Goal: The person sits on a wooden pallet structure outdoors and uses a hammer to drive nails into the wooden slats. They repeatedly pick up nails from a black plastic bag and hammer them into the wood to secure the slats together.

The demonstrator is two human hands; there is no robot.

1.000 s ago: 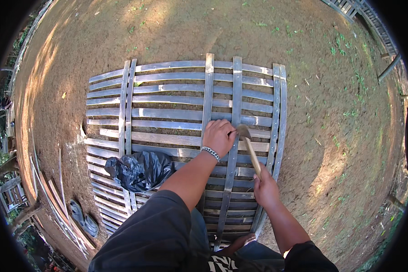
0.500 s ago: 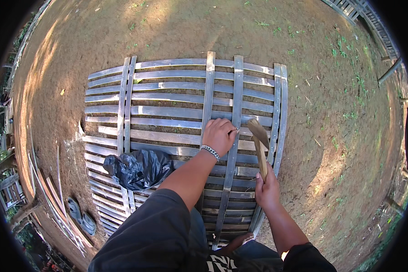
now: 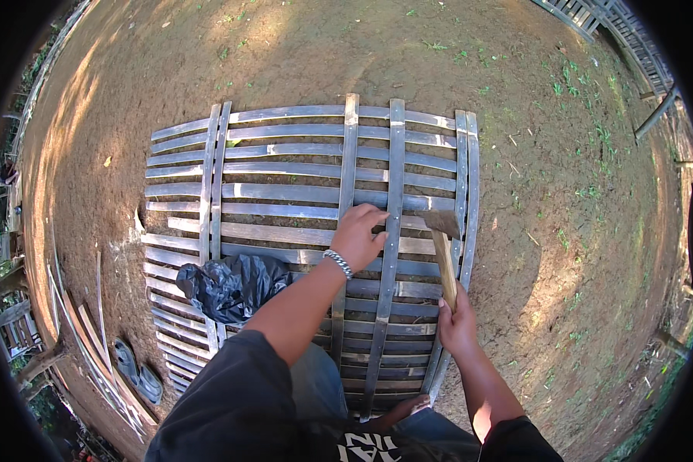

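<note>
A bamboo slat panel lies on the ground in front of me, its long crosswise slats fixed to several lengthwise strips. My left hand, wearing a chain bracelet, hovers at the middle lengthwise strip. Its thumb and forefinger are spread apart, with nothing visible between them. To its right, my right hand grips the wooden handle of a hatchet. The hatchet's dark metal head points up and sits over the panel's right part. Whether a nail stands at my left fingertips is too small to tell.
A crumpled black plastic bag rests on the panel's left side. Dark sandals and long thin bamboo strips lie on the dirt at lower left. A slatted fence stands at far right.
My left fingers, earlier pinched at the strip, have come apart and drawn back slightly left. The hatchet's head has turned and dropped a little in my right hand.
</note>
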